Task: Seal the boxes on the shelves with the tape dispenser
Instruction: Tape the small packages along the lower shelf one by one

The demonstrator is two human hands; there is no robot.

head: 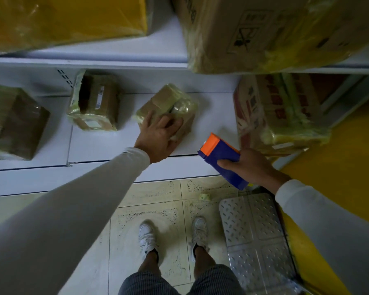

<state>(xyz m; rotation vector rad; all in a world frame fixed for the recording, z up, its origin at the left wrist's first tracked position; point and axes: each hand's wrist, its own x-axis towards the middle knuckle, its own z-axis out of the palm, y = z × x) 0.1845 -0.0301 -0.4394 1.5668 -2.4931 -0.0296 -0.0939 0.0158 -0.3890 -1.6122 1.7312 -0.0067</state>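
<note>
We count six taped boxes (166,107) on the shelves, one tape dispenser (221,158), and two hands (160,137).

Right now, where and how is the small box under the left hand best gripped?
Grip the small box across its narrow sides, coming from above and the front edge where the left hand rests; it lies tilted on the shelf, sides clear.

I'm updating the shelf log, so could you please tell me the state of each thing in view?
Small tape-wrapped cardboard box: on the white shelf, under the left hand.
Left hand: resting on that box.
Blue and orange tape dispenser: off the boxes.
Right hand: gripping the dispenser.
</note>
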